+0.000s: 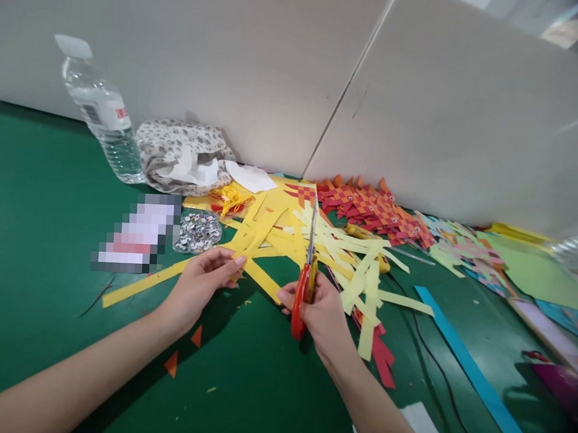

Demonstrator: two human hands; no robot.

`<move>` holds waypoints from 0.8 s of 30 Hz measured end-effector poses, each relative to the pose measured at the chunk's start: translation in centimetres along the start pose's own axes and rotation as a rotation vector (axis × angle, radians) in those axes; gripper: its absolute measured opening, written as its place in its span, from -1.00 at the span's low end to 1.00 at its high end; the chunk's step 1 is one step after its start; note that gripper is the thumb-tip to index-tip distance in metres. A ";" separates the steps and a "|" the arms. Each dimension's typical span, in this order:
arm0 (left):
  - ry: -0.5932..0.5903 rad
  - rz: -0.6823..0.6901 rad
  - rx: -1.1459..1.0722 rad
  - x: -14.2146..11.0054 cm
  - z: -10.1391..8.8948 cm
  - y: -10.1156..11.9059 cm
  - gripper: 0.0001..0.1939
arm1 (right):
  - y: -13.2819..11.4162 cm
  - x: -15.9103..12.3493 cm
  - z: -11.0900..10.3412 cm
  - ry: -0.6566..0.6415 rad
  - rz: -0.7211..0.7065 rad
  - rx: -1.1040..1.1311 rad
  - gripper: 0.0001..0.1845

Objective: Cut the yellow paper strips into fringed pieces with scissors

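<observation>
Between thumb and fingers, my left hand (200, 283) pinches a yellow paper strip (264, 280). My right hand (324, 310) is wrapped round red-handled scissors (302, 300), whose blades point away from me and look closed. The thumb and fingertips of that same hand also grip the near right end of the strip. Just beyond my hands lies a loose heap of yellow strips (264, 231). Pale green strips (363, 280) spread out beside my right hand. Two small orange paper triangles (171, 364) rest on the table below my left forearm.
A water bottle (104, 122) and a patterned cloth pouch (183, 157) stand by the grey partition (205, 53). Nearer are a dish of googly eyes (197, 231) and yellow tassels (231, 200). Red-orange woven paper fish (370, 207), a blue strip (469, 365) and a black cable (433, 373) lie rightward.
</observation>
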State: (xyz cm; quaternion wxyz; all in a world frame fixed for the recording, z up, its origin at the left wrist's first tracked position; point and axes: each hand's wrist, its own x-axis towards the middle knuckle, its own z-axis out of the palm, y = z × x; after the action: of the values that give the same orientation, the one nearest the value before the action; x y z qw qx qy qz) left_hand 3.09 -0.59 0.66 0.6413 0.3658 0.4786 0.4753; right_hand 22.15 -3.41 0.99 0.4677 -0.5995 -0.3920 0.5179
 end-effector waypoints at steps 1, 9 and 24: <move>-0.001 0.001 0.001 0.0 0.0 0.0 -0.75 | 0.0 0.0 0.0 0.003 0.000 0.006 -0.53; -0.001 -0.007 0.006 0.1 0.0 -0.1 -0.74 | 0.2 0.1 0.0 0.030 -0.008 0.016 -0.54; -0.010 0.003 0.013 -0.1 -0.1 0.0 -0.76 | -0.4 0.0 0.0 0.118 -0.022 0.057 -0.60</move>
State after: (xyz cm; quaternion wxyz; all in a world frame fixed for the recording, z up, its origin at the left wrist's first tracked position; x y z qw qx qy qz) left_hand 2.97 -0.63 0.68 0.6406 0.3732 0.4776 0.4714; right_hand 22.14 -3.30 1.35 0.5126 -0.6110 -0.3552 0.4877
